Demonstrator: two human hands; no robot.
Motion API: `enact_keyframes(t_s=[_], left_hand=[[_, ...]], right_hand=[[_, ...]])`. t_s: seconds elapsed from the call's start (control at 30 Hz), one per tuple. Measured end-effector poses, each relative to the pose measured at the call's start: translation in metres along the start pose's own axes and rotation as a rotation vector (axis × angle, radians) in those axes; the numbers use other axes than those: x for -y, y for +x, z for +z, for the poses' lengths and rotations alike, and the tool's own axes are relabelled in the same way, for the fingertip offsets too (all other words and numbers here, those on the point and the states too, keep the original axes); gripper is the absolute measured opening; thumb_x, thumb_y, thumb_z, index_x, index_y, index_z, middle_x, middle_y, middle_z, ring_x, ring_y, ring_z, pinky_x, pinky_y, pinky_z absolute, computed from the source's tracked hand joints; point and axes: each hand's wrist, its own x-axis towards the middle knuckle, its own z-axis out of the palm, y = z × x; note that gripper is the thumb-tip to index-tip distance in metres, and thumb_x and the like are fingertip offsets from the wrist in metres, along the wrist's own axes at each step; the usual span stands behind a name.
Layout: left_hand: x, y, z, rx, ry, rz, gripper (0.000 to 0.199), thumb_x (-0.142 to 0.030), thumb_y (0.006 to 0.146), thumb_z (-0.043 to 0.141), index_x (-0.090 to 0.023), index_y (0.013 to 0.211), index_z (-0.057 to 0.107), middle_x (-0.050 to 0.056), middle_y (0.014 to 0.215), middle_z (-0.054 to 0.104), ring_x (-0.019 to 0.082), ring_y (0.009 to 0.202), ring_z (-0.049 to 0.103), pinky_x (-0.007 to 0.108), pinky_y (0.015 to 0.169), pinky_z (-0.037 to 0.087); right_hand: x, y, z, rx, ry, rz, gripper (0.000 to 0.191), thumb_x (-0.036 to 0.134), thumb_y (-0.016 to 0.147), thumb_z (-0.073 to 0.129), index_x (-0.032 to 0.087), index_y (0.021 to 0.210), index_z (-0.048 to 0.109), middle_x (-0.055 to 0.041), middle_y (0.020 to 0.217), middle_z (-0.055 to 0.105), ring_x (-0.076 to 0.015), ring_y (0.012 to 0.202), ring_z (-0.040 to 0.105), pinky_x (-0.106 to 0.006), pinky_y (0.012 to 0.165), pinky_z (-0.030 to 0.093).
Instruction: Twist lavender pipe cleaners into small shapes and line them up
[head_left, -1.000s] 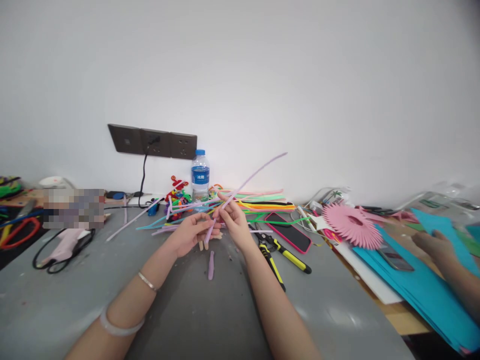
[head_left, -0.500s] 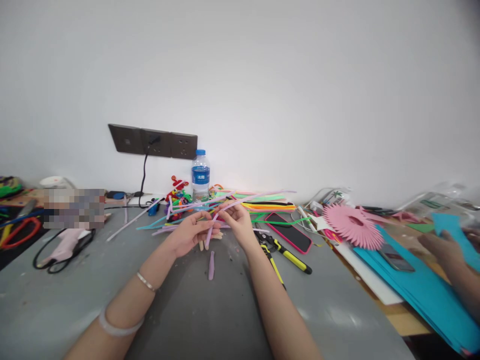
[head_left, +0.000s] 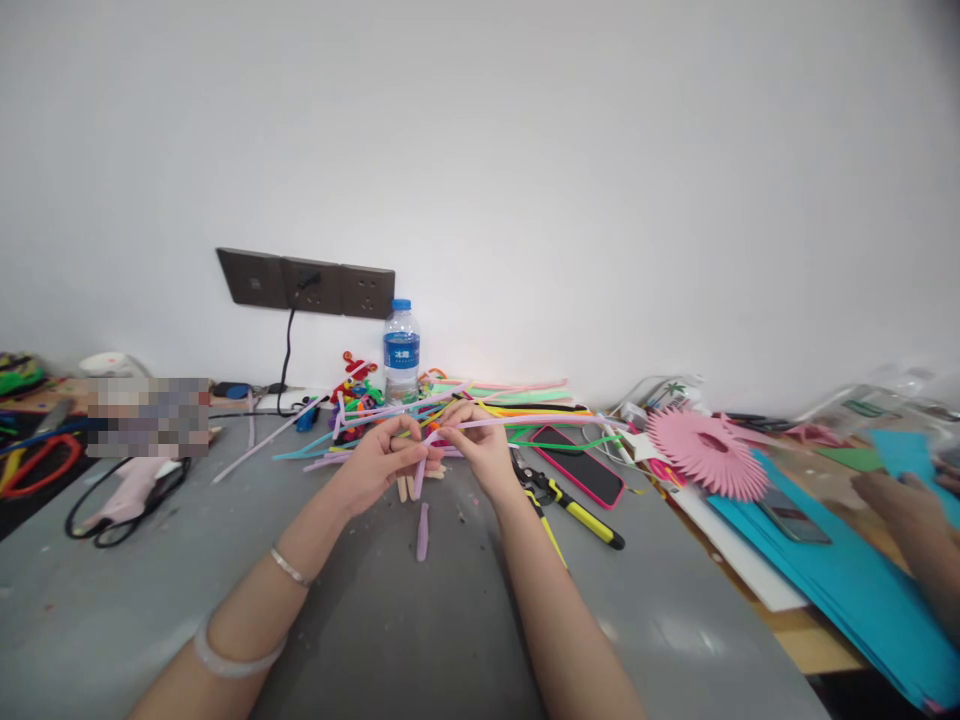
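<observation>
Between my fingertips is a lilac pipe cleaner [head_left: 517, 421], its short end hanging down and its long end running off to the right. My left hand [head_left: 384, 462] pinches it near the bend. Just right of that, my right hand [head_left: 474, 446] grips it between thumb and forefinger. On the table below lies a short folded lilac piece [head_left: 423, 532]. Several pale wooden sticks [head_left: 403, 488] show partly behind my left fingers. A pile of coloured pipe cleaners [head_left: 555, 408] lies behind both hands.
Yellow-handled pliers [head_left: 585, 515] and a pink-cased phone [head_left: 581, 466] lie right of my arm. A water bottle [head_left: 402, 352] stands by the wall. Left is a pink glue gun [head_left: 129, 494] with its black cord. At right, another person's hand [head_left: 896, 505] holds blue paper near a pink paper fan [head_left: 705, 453].
The pipe cleaner's long end has swung down and further right, from slanting upward to nearly level. My hands stay close together. The other person's hand has shifted slightly right.
</observation>
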Motion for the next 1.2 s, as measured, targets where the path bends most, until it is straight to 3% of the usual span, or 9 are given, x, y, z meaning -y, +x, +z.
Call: enact_keyframes(t_s=[0.27, 0.57, 0.7, 0.9, 1.03, 1.2], left_hand=[[-0.001, -0.002, -0.002, 0.01, -0.049, 0.088, 0.036, -0.024, 0.066, 0.084, -0.018, 0.08, 0.051, 0.001, 0.07, 0.076, 0.02, 0.071, 0.074, 0.023, 0.062, 0.056], [0.001, -0.003, -0.005, 0.032, -0.064, 0.12, 0.035, -0.025, 0.067, 0.084, -0.019, 0.081, 0.052, -0.005, 0.056, 0.069, 0.018, 0.069, 0.074, 0.019, 0.059, 0.056], [-0.002, -0.003, -0.003, 0.01, -0.064, 0.12, 0.037, -0.027, 0.065, 0.085, -0.019, 0.081, 0.053, -0.003, 0.063, 0.073, 0.016, 0.067, 0.073, 0.021, 0.064, 0.057], [-0.004, -0.002, -0.002, -0.001, -0.058, 0.078, 0.035, -0.021, 0.068, 0.082, -0.019, 0.085, 0.051, 0.001, 0.076, 0.076, 0.019, 0.072, 0.074, 0.025, 0.066, 0.059], [-0.006, -0.002, -0.003, 0.007, -0.007, 0.036, 0.035, -0.02, 0.071, 0.08, -0.019, 0.08, 0.047, 0.006, 0.085, 0.076, 0.022, 0.073, 0.074, 0.026, 0.062, 0.059], [-0.006, -0.001, -0.004, 0.01, -0.014, 0.017, 0.034, -0.023, 0.071, 0.081, -0.018, 0.076, 0.048, 0.006, 0.082, 0.076, 0.02, 0.07, 0.074, 0.028, 0.063, 0.059]], right_hand=[[0.007, -0.001, 0.002, 0.03, -0.143, -0.035, 0.014, 0.03, 0.076, 0.073, 0.021, 0.068, 0.066, -0.0035, 0.079, 0.062, -0.0196, 0.081, 0.058, -0.035, 0.08, 0.045], [0.003, -0.002, 0.003, 0.087, -0.072, 0.012, 0.014, 0.032, 0.076, 0.073, 0.021, 0.069, 0.069, -0.0052, 0.085, 0.068, -0.0209, 0.085, 0.062, -0.036, 0.083, 0.047], [0.0, -0.002, 0.002, 0.091, -0.048, 0.075, 0.015, 0.035, 0.076, 0.072, 0.021, 0.072, 0.07, -0.0045, 0.079, 0.07, -0.0209, 0.079, 0.063, -0.035, 0.077, 0.049], [-0.003, -0.001, -0.003, 0.006, -0.161, 0.062, 0.009, 0.03, 0.076, 0.071, 0.021, 0.073, 0.07, -0.0025, 0.074, 0.069, -0.0186, 0.072, 0.062, -0.031, 0.069, 0.049], [-0.003, -0.001, -0.003, -0.042, -0.207, 0.054, 0.008, 0.028, 0.077, 0.069, 0.021, 0.074, 0.069, -0.0024, 0.075, 0.069, -0.0186, 0.072, 0.062, -0.032, 0.071, 0.048], [-0.004, -0.003, -0.001, -0.007, -0.167, 0.026, 0.006, 0.026, 0.08, 0.067, 0.021, 0.077, 0.067, -0.0038, 0.08, 0.069, -0.0202, 0.08, 0.064, -0.034, 0.077, 0.048]])
